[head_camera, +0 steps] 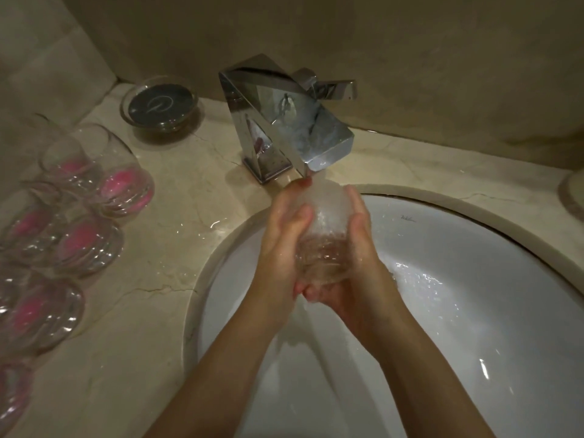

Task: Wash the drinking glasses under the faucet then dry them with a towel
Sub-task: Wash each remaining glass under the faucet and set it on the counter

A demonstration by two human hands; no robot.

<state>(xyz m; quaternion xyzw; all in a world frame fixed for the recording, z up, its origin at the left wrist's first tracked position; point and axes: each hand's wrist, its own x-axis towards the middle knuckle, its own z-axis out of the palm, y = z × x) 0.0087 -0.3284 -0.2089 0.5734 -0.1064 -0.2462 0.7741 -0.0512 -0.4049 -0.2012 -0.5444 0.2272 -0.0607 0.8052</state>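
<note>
I read a small script mark on the sink basin [448, 248] rim, to the right of my grip; it is too small to make out. Both hands close on one clear drinking glass [322, 241]: left hand [284, 235] wraps its left side, right hand [350, 273] cups its right side and base. The glass sits directly below the chrome faucet [284, 121] spout; water fills it and spills over. Well to the left of the grip, on the marble counter [164, 279], I count at least six clear glasses with pink bases [94, 172]. Beyond them stands one glass dish [161, 104] holding a dark disc.
</note>
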